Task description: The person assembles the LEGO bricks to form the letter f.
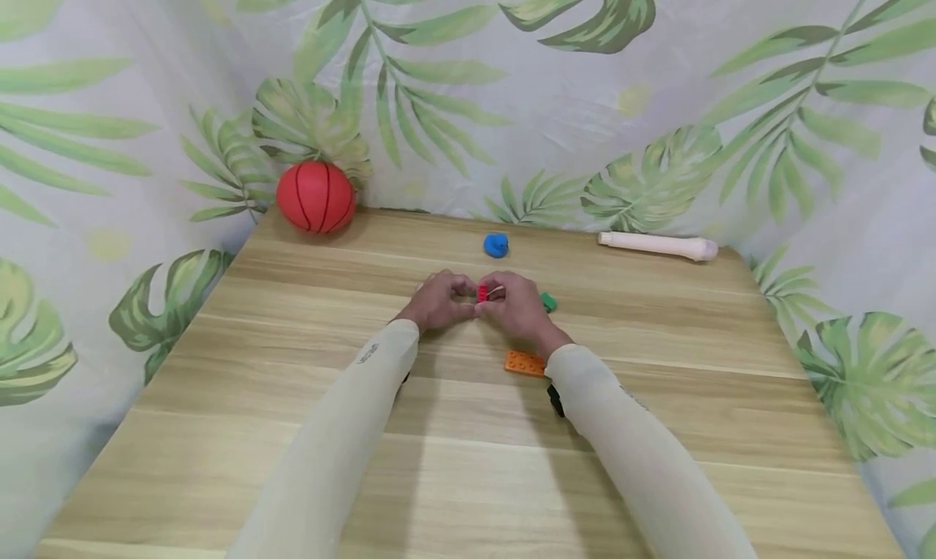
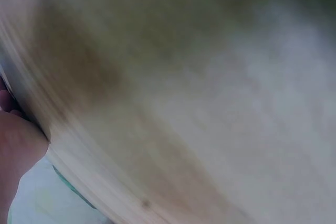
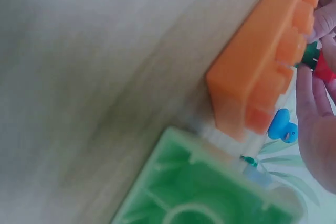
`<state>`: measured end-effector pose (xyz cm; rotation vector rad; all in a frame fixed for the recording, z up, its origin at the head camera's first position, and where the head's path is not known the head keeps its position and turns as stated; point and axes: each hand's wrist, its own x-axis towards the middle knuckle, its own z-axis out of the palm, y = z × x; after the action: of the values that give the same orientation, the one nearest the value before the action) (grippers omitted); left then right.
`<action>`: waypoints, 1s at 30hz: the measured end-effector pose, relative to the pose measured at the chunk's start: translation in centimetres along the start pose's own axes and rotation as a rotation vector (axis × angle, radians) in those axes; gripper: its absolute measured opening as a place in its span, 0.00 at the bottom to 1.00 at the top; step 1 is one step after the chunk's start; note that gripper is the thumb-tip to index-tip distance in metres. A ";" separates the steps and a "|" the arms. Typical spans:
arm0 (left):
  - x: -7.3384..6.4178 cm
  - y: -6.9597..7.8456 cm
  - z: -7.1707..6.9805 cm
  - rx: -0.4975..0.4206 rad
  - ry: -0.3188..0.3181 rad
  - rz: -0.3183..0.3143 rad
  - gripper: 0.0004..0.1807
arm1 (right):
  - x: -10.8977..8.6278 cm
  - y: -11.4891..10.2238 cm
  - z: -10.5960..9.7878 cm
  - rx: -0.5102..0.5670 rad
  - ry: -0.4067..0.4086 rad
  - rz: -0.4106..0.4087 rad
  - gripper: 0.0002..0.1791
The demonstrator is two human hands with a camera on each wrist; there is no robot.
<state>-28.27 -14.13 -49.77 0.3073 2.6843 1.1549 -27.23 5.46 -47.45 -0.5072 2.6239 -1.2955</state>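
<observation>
Near the middle of the table, my left hand (image 1: 442,301) and right hand (image 1: 515,303) meet fingertip to fingertip. Between them they pinch a small red toy brick (image 1: 482,293). The right wrist view shows a dark green piece (image 3: 311,55) against the red brick (image 3: 324,70); fingers hide part of both. An orange studded brick (image 1: 523,362) lies beside my right wrist, partly covered by it. A green brick (image 1: 548,301) sits just right of the right hand. The left wrist view catches only an edge of the left hand (image 2: 21,145).
A blue toy duck (image 1: 496,245) stands beyond the hands. At the back left corner rests a red ball with black lines (image 1: 316,197). Towards the back right lies a pale pink baton-shaped thing (image 1: 658,245). Leaf-patterned cloth (image 1: 570,104) hangs behind the wooden table (image 1: 292,364).
</observation>
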 end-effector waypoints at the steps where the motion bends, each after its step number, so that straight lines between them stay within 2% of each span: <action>1: 0.0 0.0 0.0 0.001 0.001 0.002 0.17 | 0.0 0.0 0.0 -0.001 0.004 0.007 0.17; 6: 0.2 -0.1 0.0 -0.010 0.003 0.009 0.17 | 0.3 0.0 0.0 -0.001 0.014 0.038 0.15; 17: 0.2 -0.1 0.2 -0.009 0.009 0.018 0.16 | 0.6 0.3 0.0 -0.002 0.009 0.040 0.15; 30: -0.1 -0.1 -0.1 -0.011 0.004 0.026 0.18 | 1.0 0.3 0.0 -0.117 0.043 0.000 0.12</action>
<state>-28.19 -14.27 -49.74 0.3401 2.6845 1.1783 -28.24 5.21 -47.69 -0.5016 2.7469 -1.1709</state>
